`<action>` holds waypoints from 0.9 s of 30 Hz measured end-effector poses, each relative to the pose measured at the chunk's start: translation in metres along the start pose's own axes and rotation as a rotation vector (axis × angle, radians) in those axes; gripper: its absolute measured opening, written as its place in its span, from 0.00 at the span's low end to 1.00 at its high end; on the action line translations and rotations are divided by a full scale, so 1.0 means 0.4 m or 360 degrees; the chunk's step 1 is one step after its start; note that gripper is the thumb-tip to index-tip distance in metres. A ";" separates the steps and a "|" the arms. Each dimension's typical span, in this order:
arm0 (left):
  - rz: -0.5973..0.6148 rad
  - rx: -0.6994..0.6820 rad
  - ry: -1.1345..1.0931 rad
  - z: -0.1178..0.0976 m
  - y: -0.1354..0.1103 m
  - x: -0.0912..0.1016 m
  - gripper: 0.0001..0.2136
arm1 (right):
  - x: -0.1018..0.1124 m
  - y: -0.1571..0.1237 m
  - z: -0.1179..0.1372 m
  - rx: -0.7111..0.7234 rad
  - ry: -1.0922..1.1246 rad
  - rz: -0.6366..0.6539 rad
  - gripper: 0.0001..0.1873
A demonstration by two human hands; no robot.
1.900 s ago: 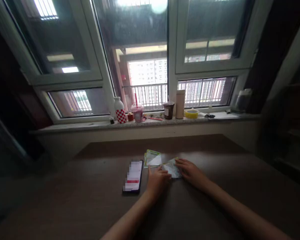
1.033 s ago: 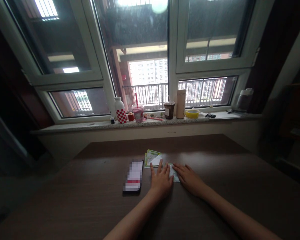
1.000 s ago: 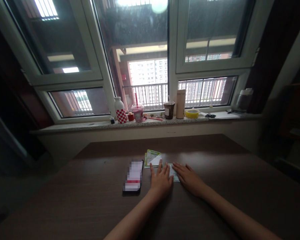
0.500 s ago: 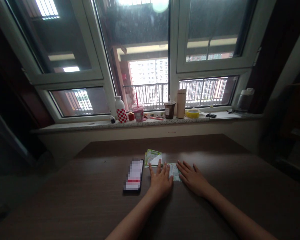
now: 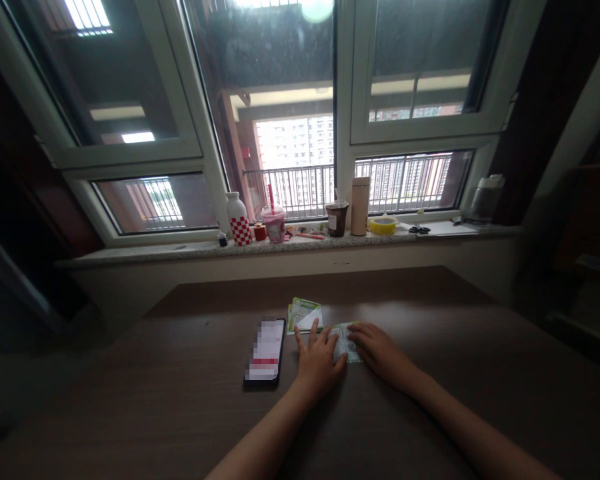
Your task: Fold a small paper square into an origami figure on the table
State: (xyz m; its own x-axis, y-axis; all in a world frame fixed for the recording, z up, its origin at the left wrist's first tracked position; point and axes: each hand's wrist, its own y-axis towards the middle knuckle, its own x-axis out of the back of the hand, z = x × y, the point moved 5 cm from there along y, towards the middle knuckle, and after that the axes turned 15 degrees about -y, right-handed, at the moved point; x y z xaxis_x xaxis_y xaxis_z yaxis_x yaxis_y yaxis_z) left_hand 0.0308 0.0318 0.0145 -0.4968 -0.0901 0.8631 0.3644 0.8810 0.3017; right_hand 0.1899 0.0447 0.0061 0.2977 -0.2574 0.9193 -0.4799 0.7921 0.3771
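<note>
A small pale green printed paper or packet [image 5: 349, 348] lies flat on the brown table between my hands. My left hand [image 5: 316, 360] has its fingers spread, the thumb side resting on the packet's left part. My right hand [image 5: 380, 350] lies over the packet's right edge, its fingers bent a little and not closed around anything. Beyond my left fingertips is a small pile of green and white printed packets [image 5: 305, 313], with a white triangular piece on top. To the left of that hand a phone [image 5: 265, 353] rests with its screen lit and blurred.
Along the windowsill [image 5: 180, 250] behind the table [image 5: 155, 400] stand a checkered bottle [image 5: 240, 223], a pink drink cup [image 5: 275, 223], a dark drink cup [image 5: 337, 219] and a tan flask [image 5: 360, 207]. Yellow tape [image 5: 383, 227] and scissors [image 5: 419, 229] lie to their right.
My right hand has shifted slightly left over the packet, its fingers drawn closer together and more bent. My left hand stays nearly in place. The view has moved a little.
</note>
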 end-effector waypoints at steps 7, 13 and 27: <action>0.0071 -0.0059 -0.0034 0.004 -0.001 0.020 0.21 | 0.017 -0.010 -0.005 -0.0028 0.0210 0.0260 0.18; 0.0171 -0.0067 -0.0100 0.013 0.002 0.041 0.22 | 0.028 -0.015 -0.026 -0.0068 0.0356 0.0357 0.21; 0.0119 -0.0019 -0.0188 0.023 0.007 0.042 0.15 | 0.036 -0.010 -0.018 0.0039 0.0250 0.0084 0.14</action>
State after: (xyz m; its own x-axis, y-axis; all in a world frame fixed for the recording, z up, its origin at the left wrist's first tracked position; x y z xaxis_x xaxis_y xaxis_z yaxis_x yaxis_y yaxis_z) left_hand 0.0163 0.0370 0.0262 -0.5570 0.0315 0.8299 0.4128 0.8776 0.2438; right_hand 0.2019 0.0419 0.0169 0.3960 -0.1247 0.9097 -0.5174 0.7882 0.3333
